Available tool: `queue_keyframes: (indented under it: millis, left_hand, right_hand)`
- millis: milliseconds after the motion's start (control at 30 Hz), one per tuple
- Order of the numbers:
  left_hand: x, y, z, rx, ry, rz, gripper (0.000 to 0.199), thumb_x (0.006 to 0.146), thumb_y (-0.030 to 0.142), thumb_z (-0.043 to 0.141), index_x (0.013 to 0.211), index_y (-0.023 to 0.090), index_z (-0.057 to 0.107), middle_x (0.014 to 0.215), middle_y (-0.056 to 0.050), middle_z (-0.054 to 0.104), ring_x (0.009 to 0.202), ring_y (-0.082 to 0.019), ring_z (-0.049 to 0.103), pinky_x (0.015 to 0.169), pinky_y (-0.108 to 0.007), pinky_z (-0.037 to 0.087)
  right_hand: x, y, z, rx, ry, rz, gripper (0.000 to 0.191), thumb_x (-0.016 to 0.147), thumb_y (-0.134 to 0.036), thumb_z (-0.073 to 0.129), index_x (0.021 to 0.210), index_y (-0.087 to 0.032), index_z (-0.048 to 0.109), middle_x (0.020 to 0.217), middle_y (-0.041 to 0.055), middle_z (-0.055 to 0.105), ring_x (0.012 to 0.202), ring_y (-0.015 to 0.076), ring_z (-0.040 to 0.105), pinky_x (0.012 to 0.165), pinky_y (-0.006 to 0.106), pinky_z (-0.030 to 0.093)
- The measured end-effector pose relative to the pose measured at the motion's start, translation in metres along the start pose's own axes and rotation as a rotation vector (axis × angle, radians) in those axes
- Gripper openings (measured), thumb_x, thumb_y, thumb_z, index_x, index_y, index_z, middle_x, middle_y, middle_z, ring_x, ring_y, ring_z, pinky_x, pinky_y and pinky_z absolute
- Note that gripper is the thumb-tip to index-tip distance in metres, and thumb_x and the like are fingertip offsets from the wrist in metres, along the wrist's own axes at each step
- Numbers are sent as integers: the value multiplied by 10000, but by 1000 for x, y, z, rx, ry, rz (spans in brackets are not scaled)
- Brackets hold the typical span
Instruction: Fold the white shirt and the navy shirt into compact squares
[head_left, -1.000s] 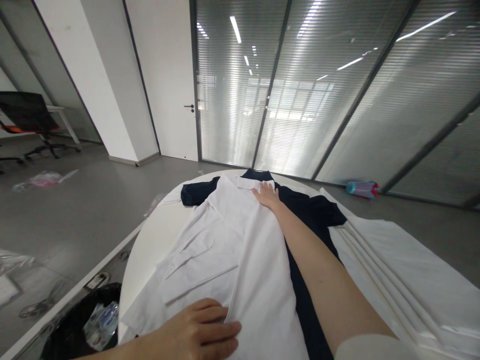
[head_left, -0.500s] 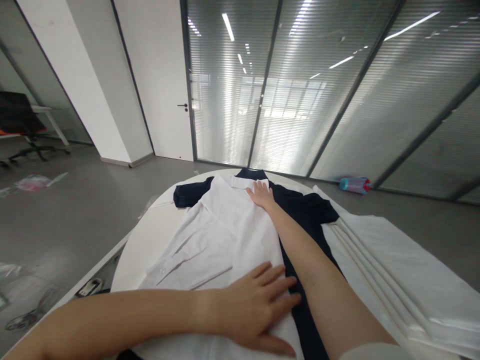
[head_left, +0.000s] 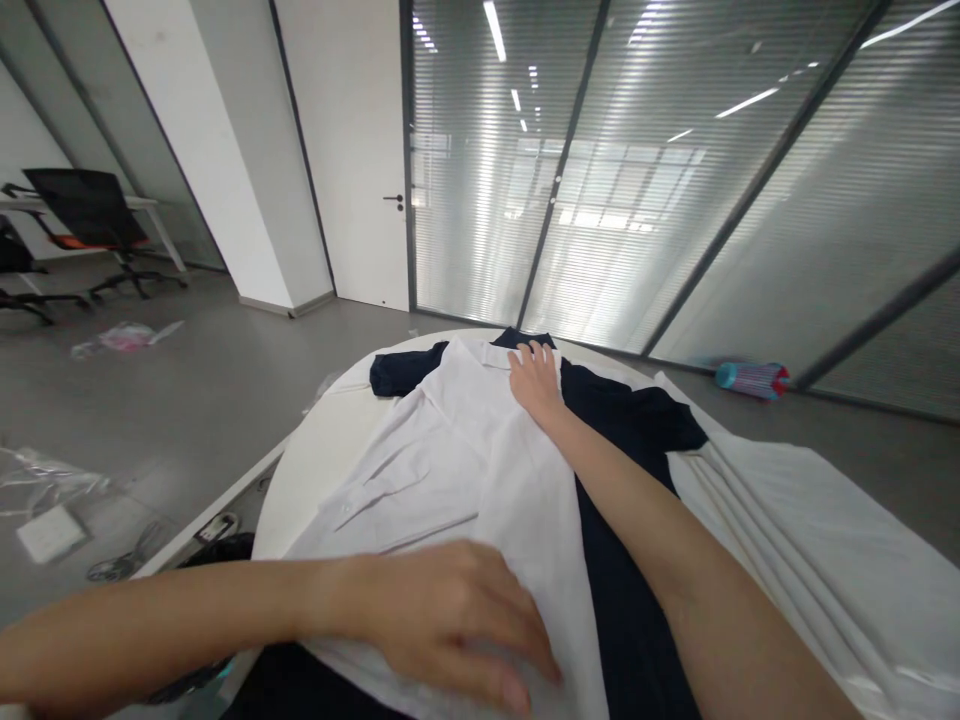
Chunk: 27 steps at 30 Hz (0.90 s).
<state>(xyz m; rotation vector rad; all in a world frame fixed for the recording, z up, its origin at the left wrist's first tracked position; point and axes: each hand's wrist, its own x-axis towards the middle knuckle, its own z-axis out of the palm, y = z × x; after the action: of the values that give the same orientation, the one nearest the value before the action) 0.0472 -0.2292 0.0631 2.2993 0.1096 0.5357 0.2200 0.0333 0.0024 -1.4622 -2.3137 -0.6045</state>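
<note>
White button-front cotton shirt (head_left: pixel 442 450) lies flat in centre of frame on round white table (head_left: pixel 304 490), collar at far side, one sleeve folded across front. Left to right: black office chair (head_left: pixel 90 208) at upper left, pink plastic bag (head_left: pixel 127 338) on grey floor, clear plastic film (head_left: pixel 45 480) at far left, black trash bag (head_left: pixel 217 548) near table edge at lower left. Bare left hand (head_left: pixel 457 620) is at bottom centre on lower shirt, fingers curved and close together; cannot tell if they pinch cloth or only press. Bare right hand (head_left: pixel 536 385) lies near collar, fingers a little spread, flat on white cloth, no pinch seen. Dark navy short-sleeve shirt (head_left: pixel 637 430) lies under white one, showing at both sides. Folded white cloth (head_left: pixel 787 560) is at right, just beside navy shirt. Striped plastic cylinder (head_left: pixel 750 380) lies on floor at far right.

Risk: a pull by either hand could drag navy shirt too, or wrinkle white one. Left side of table has bare room; right side has little, as folded cloth takes it; near edge is hidden by arm.
</note>
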Motion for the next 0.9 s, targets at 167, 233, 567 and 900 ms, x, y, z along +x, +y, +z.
queue_keyframes:
  millis: [167, 233, 567, 900]
  left_hand:
    - [-49, -46, -95, 199, 972, -482, 447, 946, 511, 490, 866, 139, 725, 728, -64, 694, 701, -169, 645, 708, -285, 525]
    - [-68, -75, -124, 208, 1211, -654, 419, 873, 520, 555, 849, 130, 706, 721, -54, 676, 639, -142, 609, 611, -245, 490]
    - [-69, -140, -139, 156, 849, -1194, 245, 662, 363, 790, 724, 137, 717, 541, 10, 561, 510, -125, 520, 460, -210, 381]
    - [-51, -158, -160, 87, 792, -1276, 136, 742, 237, 753, 794, 115, 723, 551, 15, 526, 429, -69, 418, 405, -199, 289]
  right_hand:
    - [-26, -94, -60, 195, -72, -449, 267, 943, -141, 455, 1027, -111, 707, 1045, 157, 689, 1018, 271, 584, 929, 410, 388]
    - [-48, -138, -84, 287, -116, -680, 225, 948, -146, 478, 1005, -115, 693, 995, 134, 698, 924, 237, 614, 836, 366, 418]
    - [-116, -243, -131, 448, 4, -1200, 243, 1021, -230, 435, 1144, -176, 638, 1046, 88, 707, 952, 215, 620, 820, 368, 421]
    - [-113, -219, -150, 448, 158, -1100, 226, 1006, -147, 430, 916, -197, 631, 962, 47, 645, 880, 211, 575, 740, 356, 400]
